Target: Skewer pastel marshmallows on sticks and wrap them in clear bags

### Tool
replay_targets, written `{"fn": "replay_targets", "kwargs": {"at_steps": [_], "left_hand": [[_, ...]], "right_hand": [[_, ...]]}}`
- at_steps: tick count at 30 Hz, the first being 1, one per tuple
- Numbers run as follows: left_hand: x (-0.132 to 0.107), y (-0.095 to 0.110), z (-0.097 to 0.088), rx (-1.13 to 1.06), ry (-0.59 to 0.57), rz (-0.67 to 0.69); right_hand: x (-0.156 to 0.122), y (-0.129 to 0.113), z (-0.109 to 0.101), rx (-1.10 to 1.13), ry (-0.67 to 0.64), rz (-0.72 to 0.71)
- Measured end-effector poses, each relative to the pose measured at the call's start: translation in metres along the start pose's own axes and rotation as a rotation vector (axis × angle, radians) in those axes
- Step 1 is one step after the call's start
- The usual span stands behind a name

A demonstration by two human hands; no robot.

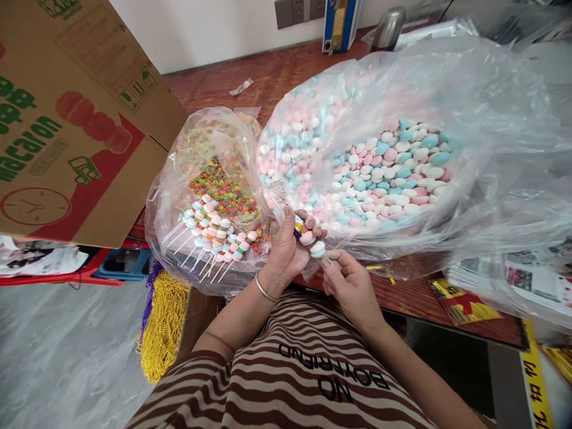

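My left hand (288, 247) is closed around a short row of round pink, white and blue candies (317, 249). A small piece with a yellow and dark blue print (299, 226) shows between its fingers. Close to the lower end of the candies, my right hand (351, 286) pinches thumb and forefinger together; whatever lies between them is too small to make out. Left of my hands, several finished candy skewers (217, 232) on white sticks lie in a pile on a clear bag (167, 208) of small multicoloured candies (223, 190).
A large clear bag (487, 131) lies open with pink, white and blue candies (388, 173). A cardboard box (84, 137) stands at left on the wooden table (214, 77). Yellow beaded strands (165, 325) hang below the edge. A metal cup (388, 28) stands at the back.
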State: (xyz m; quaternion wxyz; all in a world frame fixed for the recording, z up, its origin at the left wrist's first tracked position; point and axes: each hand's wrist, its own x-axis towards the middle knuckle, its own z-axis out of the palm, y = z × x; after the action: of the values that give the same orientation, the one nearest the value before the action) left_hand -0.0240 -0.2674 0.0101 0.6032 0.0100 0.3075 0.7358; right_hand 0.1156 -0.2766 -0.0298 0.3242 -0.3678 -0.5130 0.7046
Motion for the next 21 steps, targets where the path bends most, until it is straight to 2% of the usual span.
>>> {"fn": "replay_targets", "kwargs": {"at_steps": [2, 5, 7, 12, 14, 16, 19, 21], "left_hand": [[0.0, -0.001, 0.0, 0.016, 0.03, 0.012], [-0.002, 0.001, -0.001, 0.027, -0.008, 0.002], [-0.004, 0.004, -0.001, 0.053, -0.039, -0.009], [-0.006, 0.006, -0.001, 0.152, -0.077, -0.013], [-0.006, 0.002, 0.0, 0.176, -0.066, 0.013], [-0.006, -0.004, 0.0, 0.201, -0.048, 0.041], [-0.007, -0.012, -0.002, 0.259, -0.036, 0.053], [-0.008, -0.013, -0.004, 0.289, -0.047, 0.034]], "right_hand": [[-0.001, 0.005, -0.001, -0.366, 0.126, -0.232], [-0.001, 0.008, -0.005, -0.7, 0.139, -0.474], [-0.002, 0.007, -0.008, -0.73, 0.096, -0.497], [-0.002, -0.003, -0.008, -0.546, 0.011, -0.351], [-0.003, -0.005, -0.007, -0.532, 0.018, -0.349], [-0.003, -0.004, -0.005, -0.641, 0.083, -0.462], [-0.003, 0.002, -0.002, -0.915, 0.166, -0.719], [-0.001, 0.005, -0.002, -0.955, 0.172, -0.769]]}}
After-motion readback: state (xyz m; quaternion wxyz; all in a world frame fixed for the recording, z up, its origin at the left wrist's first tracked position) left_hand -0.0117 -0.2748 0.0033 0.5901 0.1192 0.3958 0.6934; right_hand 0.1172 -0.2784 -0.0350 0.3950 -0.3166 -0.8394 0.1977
